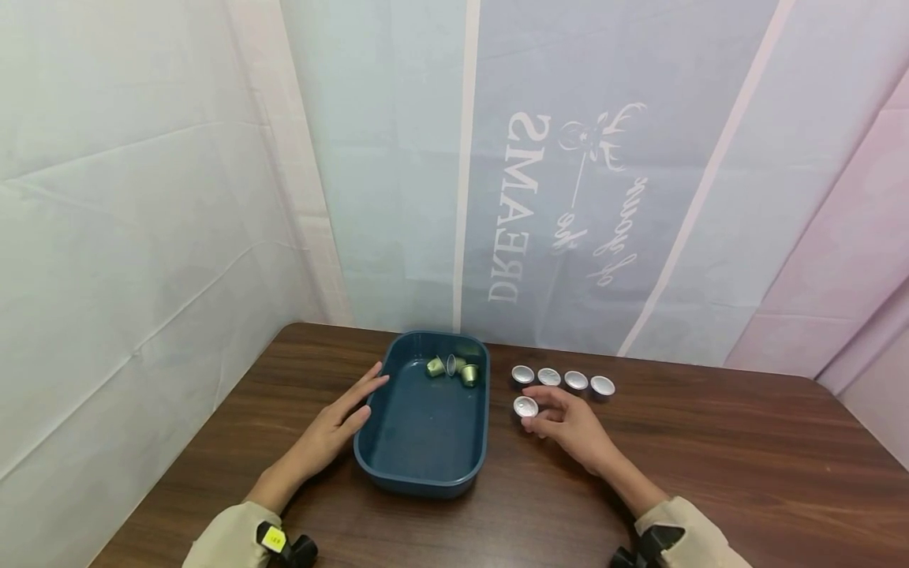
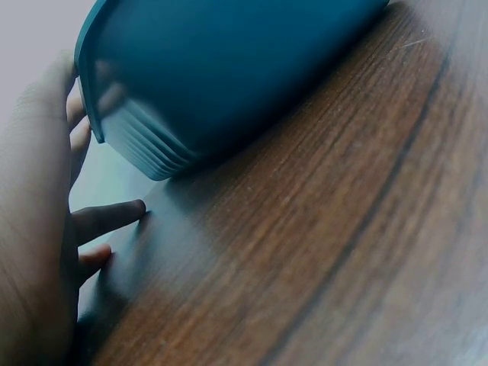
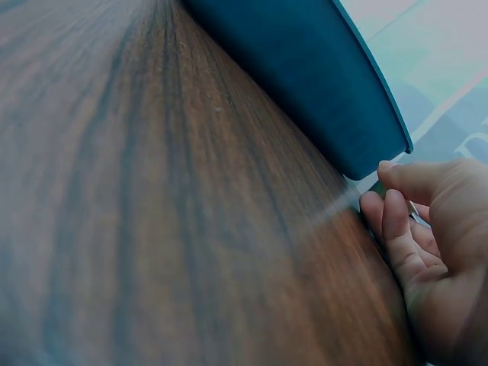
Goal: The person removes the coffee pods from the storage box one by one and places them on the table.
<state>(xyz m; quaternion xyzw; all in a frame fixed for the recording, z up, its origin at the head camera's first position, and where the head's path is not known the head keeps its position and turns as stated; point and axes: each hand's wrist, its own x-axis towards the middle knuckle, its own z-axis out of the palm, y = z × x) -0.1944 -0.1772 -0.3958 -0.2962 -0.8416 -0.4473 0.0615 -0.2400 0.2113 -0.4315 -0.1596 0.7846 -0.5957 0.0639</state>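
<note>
The left hand [image 1: 339, 422] rests flat, fingers straight, against the bin [image 1: 398, 465] on the tabletop [image 1: 746, 473], while the right hand [image 1: 568, 422] pinches a capsule [image 1: 525, 407] starting a second row just near of four others [image 1: 562, 379]; next probably calls for releasing it squarely in line.

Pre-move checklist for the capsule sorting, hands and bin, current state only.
1. Right hand on a capsule: ok, fingers pinch the front capsule, apart from the row.
2. Row of four capsules upright on the table: ok.
3. Left hand steadying the blue bin: ok, straight fingers lie along its left wall.
4. Bin has room: ok, only a few green capsules at the far end.
5. Firmness of the pinch: cannot tell, the right wrist view hides the capsule.
</note>
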